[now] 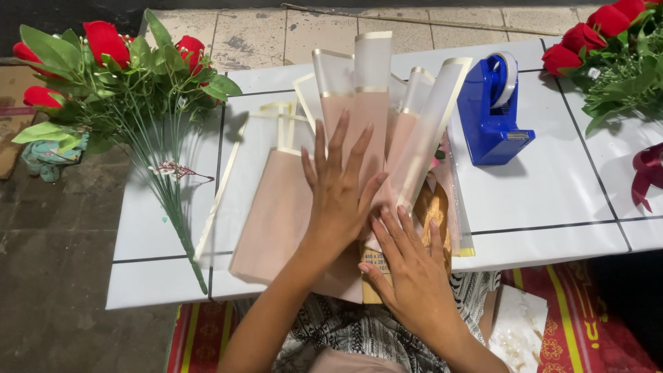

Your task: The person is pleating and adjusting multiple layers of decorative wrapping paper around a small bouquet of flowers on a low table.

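Several translucent pink wrapping sheets (376, 117) with gold edges fan out from the near edge of a white tiled table (552, 186). My left hand (340, 190) lies flat with fingers spread on the middle of the fan. My right hand (407, 266) presses flat on the lower part of the sheets, beside a golden-brown piece (434, 211) tucked under them. A single pink sheet (273, 217) lies to the left of my left hand.
A bunch of red artificial roses (117, 65) with long green stems rests on the table's left side. A blue tape dispenser (492, 110) stands at the right of the sheets. More red roses (611, 41) and a dark red ribbon (648, 173) sit at the far right.
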